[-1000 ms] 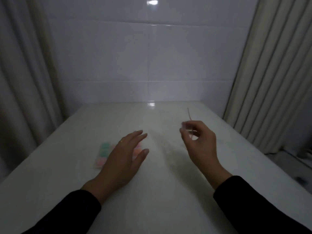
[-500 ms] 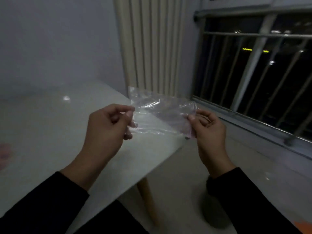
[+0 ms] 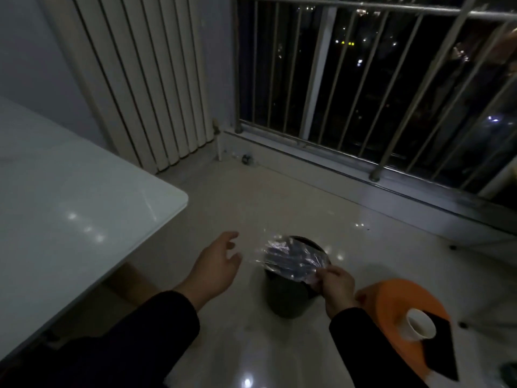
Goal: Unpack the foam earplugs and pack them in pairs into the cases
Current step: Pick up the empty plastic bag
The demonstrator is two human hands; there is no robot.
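Nearest to the camera are two black sleeves, coming in from the bottom edge. The right hand [image 3: 337,284] pinches one corner of a clear, crinkled plastic bag [image 3: 292,260] between thumb and curled fingers [image 3: 326,271]. The bag spreads out to the left from this grip and hangs directly over the open mouth of a dark round waste bin [image 3: 285,299] that stands on the floor. Whether anything is inside the bag, I cannot tell; it looks flat and shiny. No earplugs and no cases are visible in this view.

The left hand [image 3: 215,268] is free, a little left of the bag and apart from it. Its fingers are loosely spread and slightly bent, and they hold nothing.

At the right, just beside the right wrist, stands a round orange stool [image 3: 391,298]. On its top are a white paper cup [image 3: 421,327], upright, and a flat black rectangular thing [image 3: 440,351] next to the cup, reaching past the edge of the seat.

At the left is the white glossy counter [image 3: 70,197] with a rounded corner, and below its edge a wooden leg shows.

The glossy pale floor [image 3: 265,203] continues further back. Behind it, at the left, hangs a pale pleated curtain [image 3: 145,79], and at the right a metal window railing [image 3: 349,85] with vertical bars stands before a dark night view with small lights.
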